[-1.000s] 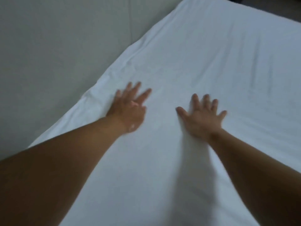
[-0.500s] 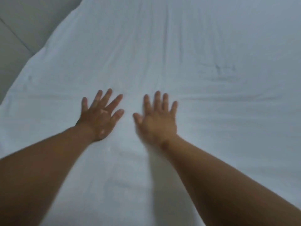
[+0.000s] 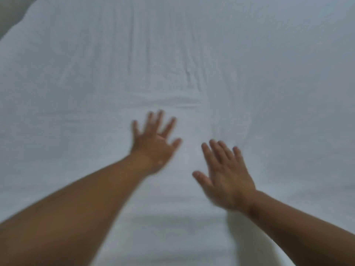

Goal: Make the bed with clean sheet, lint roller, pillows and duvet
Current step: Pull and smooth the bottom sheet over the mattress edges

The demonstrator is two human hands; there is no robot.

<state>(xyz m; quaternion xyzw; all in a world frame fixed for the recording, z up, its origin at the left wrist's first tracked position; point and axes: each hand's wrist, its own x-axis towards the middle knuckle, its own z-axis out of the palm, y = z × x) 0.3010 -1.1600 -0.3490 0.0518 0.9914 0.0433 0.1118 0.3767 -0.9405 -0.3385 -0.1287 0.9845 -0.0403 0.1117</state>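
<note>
Since half a second ago the white sheet, filling nearly the whole view, is being swept nearer its middle, the left hand being carried ahead while the right hand is being drawn back and outward. Both hands are being held flat with fingers straight and spread, nothing being gripped, though blur is hiding whether the palms are pressing. Creases ahead of the fingers risk being bunched together rather than pushed out if strokes are being kept short, and the edge by the grey surface could be dragged loose by too hard a push.
</note>
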